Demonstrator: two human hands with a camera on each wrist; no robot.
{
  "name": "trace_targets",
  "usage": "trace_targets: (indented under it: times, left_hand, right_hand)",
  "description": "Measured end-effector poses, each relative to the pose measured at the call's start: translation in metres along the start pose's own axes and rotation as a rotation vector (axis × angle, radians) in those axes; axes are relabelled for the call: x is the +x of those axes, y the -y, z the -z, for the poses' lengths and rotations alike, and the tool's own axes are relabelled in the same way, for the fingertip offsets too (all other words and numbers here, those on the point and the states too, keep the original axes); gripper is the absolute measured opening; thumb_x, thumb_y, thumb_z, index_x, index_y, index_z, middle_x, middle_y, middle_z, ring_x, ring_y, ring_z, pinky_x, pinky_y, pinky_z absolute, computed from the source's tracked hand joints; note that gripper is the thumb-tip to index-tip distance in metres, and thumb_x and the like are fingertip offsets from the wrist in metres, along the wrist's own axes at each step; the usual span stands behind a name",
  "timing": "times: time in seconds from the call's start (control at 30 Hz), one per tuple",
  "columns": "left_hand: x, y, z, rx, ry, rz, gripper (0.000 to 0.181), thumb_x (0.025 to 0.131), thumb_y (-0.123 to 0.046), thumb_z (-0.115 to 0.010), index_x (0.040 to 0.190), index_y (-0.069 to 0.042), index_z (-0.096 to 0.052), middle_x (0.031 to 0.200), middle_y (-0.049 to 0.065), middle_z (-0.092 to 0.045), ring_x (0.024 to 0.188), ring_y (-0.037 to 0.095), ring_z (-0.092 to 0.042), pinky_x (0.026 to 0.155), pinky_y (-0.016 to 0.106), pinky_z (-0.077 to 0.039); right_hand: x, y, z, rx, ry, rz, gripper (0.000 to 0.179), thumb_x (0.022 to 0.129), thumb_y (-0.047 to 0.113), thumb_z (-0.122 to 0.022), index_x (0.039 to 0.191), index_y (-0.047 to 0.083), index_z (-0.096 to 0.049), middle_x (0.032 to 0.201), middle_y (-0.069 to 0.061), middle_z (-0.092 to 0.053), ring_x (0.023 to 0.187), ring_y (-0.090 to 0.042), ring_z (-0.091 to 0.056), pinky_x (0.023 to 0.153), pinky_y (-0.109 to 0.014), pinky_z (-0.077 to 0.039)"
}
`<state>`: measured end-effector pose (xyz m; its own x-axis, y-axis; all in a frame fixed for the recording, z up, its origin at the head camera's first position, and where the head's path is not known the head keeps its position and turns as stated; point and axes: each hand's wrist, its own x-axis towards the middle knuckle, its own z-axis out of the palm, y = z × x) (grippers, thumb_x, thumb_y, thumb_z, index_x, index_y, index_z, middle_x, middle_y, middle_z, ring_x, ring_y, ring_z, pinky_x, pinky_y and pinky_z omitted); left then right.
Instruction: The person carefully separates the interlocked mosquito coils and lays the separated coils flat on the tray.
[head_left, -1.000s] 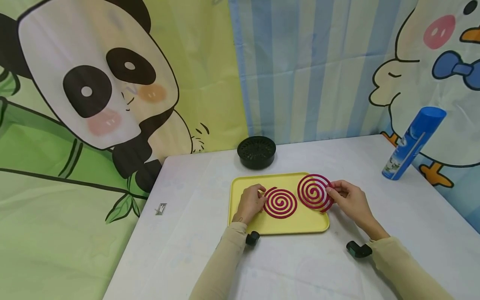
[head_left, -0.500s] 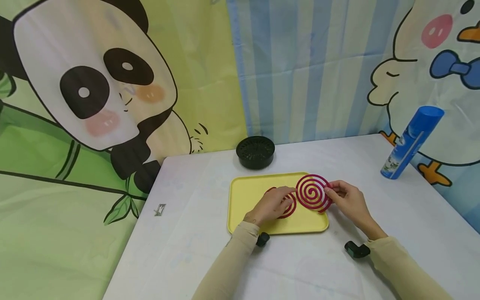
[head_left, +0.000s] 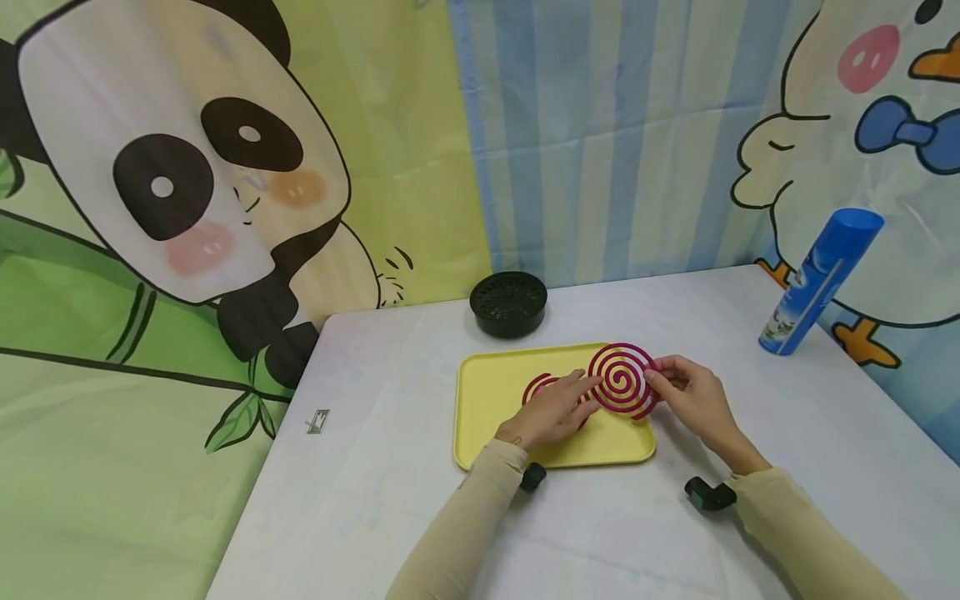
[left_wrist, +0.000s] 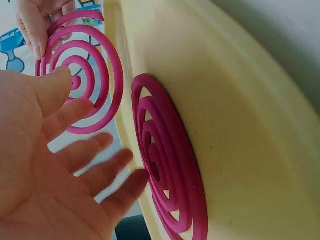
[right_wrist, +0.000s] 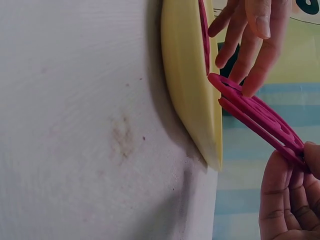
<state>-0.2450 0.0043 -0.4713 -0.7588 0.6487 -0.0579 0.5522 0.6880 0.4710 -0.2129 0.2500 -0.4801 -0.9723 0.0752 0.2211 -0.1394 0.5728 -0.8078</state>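
Observation:
My right hand (head_left: 697, 404) pinches the right edge of a dark pink mosquito coil (head_left: 619, 379), raised above the right part of a yellow tray (head_left: 483, 392). Seen edge-on in the right wrist view, the held coil (right_wrist: 267, 120) tilts, with a strand slightly apart along its lower side. A second mosquito coil (left_wrist: 189, 165) lies flat on the tray, partly covered by my left hand (head_left: 551, 412) in the head view. The left fingers spread over it, and the index fingertip reaches the held coil's left edge.
Behind the tray stands a round black container (head_left: 508, 304) with a perforated top. A blue spray can (head_left: 821, 283) stands at the table's right side. On the left lies a small flat metallic piece (head_left: 318, 422). Printed cloth (head_left: 555, 150) hangs behind the white table (head_left: 390, 392).
My left hand has moved right from the lying coil's left edge, passing over it to the held coil, its fingers spreading. The right hand keeps its hold with little movement.

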Motion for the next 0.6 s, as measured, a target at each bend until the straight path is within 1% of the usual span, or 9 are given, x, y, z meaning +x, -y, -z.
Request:
trace_targets:
  times: [0.1, 0.17, 0.23, 0.3, 0.37, 0.47, 0.6]
  left_hand:
    - [0.0012, 0.0023, -0.0001, -0.110, -0.025, -0.006, 0.050, 0.107, -0.037, -0.050, 0.154, -0.022, -0.044, 0.157, -0.001, -0.046, 0.144, 0.013, -0.044, 0.119, 0.033, -0.037]
    - [0.0021, 0.0037, -0.0007, -0.179, -0.052, 0.006, 0.048, 0.105, -0.035, -0.054, 0.151, -0.021, -0.048, 0.149, -0.004, -0.054, 0.137, 0.010, -0.051, 0.115, 0.031, -0.042]
    - [0.0029, 0.0044, -0.0006, -0.229, -0.085, 0.022, 0.046, 0.104, -0.035, -0.056, 0.148, -0.021, -0.052, 0.139, -0.005, -0.062, 0.127, 0.008, -0.058, 0.109, 0.030, -0.047]
    - [0.0036, 0.0042, 0.0002, -0.253, -0.113, 0.032, 0.043, 0.104, -0.035, -0.058, 0.145, -0.021, -0.055, 0.130, -0.005, -0.066, 0.117, 0.006, -0.061, 0.104, 0.029, -0.050]
    - [0.0042, 0.0037, 0.0012, -0.265, -0.129, 0.034, 0.042, 0.104, -0.034, -0.058, 0.143, -0.020, -0.058, 0.124, -0.003, -0.069, 0.108, 0.006, -0.063, 0.099, 0.028, -0.053]
    - [0.0040, 0.0033, 0.0019, -0.299, -0.136, 0.046, 0.040, 0.103, -0.033, -0.059, 0.141, -0.020, -0.060, 0.121, -0.003, -0.070, 0.105, 0.005, -0.063, 0.095, 0.026, -0.053]
    - [0.0043, 0.0042, 0.0010, -0.367, -0.142, 0.070, 0.037, 0.102, -0.031, -0.061, 0.138, -0.020, -0.062, 0.117, -0.003, -0.070, 0.101, 0.006, -0.063, 0.090, 0.025, -0.054]
  right_hand:
    - [0.0003, 0.0010, 0.0003, 0.017, 0.001, 0.001, 0.033, 0.101, 0.030, -0.063, 0.114, 0.000, -0.063, 0.098, -0.016, -0.068, 0.077, -0.009, -0.066, 0.068, -0.019, -0.059]
    - [0.0000, 0.0011, 0.0004, 0.022, 0.002, -0.002, 0.034, 0.102, 0.031, -0.063, 0.114, 0.000, -0.063, 0.099, -0.016, -0.068, 0.077, -0.007, -0.066, 0.068, -0.017, -0.058]
    - [-0.0003, 0.0008, 0.0006, 0.032, 0.004, -0.007, 0.034, 0.102, 0.031, -0.062, 0.115, -0.001, -0.063, 0.100, -0.016, -0.068, 0.078, -0.006, -0.065, 0.068, -0.015, -0.057]
    - [-0.0007, 0.0006, 0.0008, 0.041, 0.003, -0.008, 0.035, 0.102, 0.031, -0.061, 0.115, -0.001, -0.063, 0.101, -0.016, -0.068, 0.078, -0.005, -0.065, 0.068, -0.014, -0.056]
    - [-0.0007, 0.0004, 0.0008, 0.052, 0.002, -0.008, 0.034, 0.103, 0.031, -0.061, 0.116, -0.001, -0.063, 0.101, -0.017, -0.068, 0.079, -0.005, -0.065, 0.069, -0.014, -0.057]
    - [-0.0007, 0.0001, 0.0003, 0.071, 0.001, -0.009, 0.035, 0.103, 0.031, -0.061, 0.116, -0.001, -0.063, 0.102, -0.017, -0.068, 0.079, -0.005, -0.065, 0.069, -0.016, -0.058]
    - [-0.0009, -0.0006, -0.0009, 0.093, 0.002, -0.014, 0.036, 0.102, 0.032, -0.062, 0.116, -0.001, -0.063, 0.102, -0.018, -0.068, 0.079, -0.005, -0.066, 0.070, -0.019, -0.059]
